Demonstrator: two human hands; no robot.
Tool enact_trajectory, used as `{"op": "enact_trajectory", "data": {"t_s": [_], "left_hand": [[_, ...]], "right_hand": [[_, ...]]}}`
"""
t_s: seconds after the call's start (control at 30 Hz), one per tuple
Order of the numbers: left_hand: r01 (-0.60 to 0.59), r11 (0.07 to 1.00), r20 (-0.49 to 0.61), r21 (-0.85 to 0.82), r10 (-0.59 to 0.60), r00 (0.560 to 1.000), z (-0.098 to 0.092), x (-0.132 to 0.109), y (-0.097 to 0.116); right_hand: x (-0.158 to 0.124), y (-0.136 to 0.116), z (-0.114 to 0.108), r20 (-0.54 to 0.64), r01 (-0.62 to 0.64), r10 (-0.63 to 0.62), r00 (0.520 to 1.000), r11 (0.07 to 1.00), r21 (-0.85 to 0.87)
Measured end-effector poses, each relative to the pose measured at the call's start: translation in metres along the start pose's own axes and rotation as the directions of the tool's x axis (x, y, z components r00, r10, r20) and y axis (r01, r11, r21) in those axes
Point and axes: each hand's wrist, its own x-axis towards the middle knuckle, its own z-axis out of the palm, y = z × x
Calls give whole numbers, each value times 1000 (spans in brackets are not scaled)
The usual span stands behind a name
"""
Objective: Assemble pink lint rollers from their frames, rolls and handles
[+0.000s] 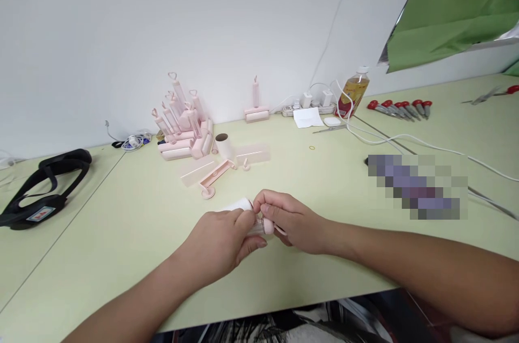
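Observation:
My left hand point(222, 243) and my right hand point(292, 219) meet over the pale green table point(133, 224), near its front edge. Together they grip a small pink lint roller part point(265, 225) with a white paper roll point(239, 205) showing behind the left fingers. My left fingers wrap the roll end; my right fingers pinch the pink end piece. Just beyond lie a loose pink handle frame point(217, 175), a cardboard core point(223, 144) and two clear plastic covers point(253, 153).
A heap of assembled pink lint rollers point(182, 126) sits at the back, and one more point(256, 110) stands upright. A black headset strap point(44, 186) lies left. At the right are a bottle point(354, 91), red-handled screwdrivers point(399, 109), a power strip point(308, 107) and white cables point(425, 144).

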Motion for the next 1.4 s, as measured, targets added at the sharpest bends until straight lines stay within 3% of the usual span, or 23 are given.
{"op": "enact_trajectory", "data": {"t_s": [0.13, 0.3, 0.57, 0.67, 0.77, 0.87, 0.97, 1.03, 1.13, 1.2, 1.33, 1.4], "left_hand": [[11, 1000, 11, 18, -11, 1000, 1, -1, 2], [-28, 999, -5, 42, 28, 1000, 9, -3, 2], [-74, 997, -179, 26, 77, 981, 14, 0, -3], [-38, 999, -344, -25, 27, 939, 6, 1, -13], [-15, 977, -493, -215, -95, 865, -1, 0, -27], [-63, 918, -574, -392, -191, 797, -1, -3, -41], [-130, 887, -614, -444, -196, 765, 5, -2, -45], [-180, 879, -608, -442, -146, 780, 8, -1, -43], [-308, 873, -581, -378, 35, 813, 10, 2, -37], [-326, 877, -533, -353, 97, 841, 9, 3, -36], [-50, 960, -289, -275, -33, 957, 7, 5, -38], [74, 976, -159, -207, -108, 981, 8, 6, -37]], "right_hand": [[-2, -2, 1, -10, 38, -39, 999, 996, -84], [-2, 0, 0, 6, -20, 21, 1000, 992, -121], [0, -3, 4, 21, 12, -10, 1000, 998, -69], [1, -8, -3, 114, -9, 17, 993, 997, -74], [2, -13, -18, 138, -8, 22, 990, 995, -100], [5, -14, -33, 146, 81, -71, 987, 995, -66], [8, -12, -42, 228, 101, -87, 970, 994, -50], [7, -11, -42, 306, 70, -38, 951, 993, -94], [4, -10, -38, 397, 17, 55, 916, 984, -177], [3, -10, -34, 389, 71, 19, 921, 974, -217], [3, -8, -31, 261, 280, -198, 945, 902, -328], [3, -8, -31, 232, 335, -260, 937, 857, -392]]}}
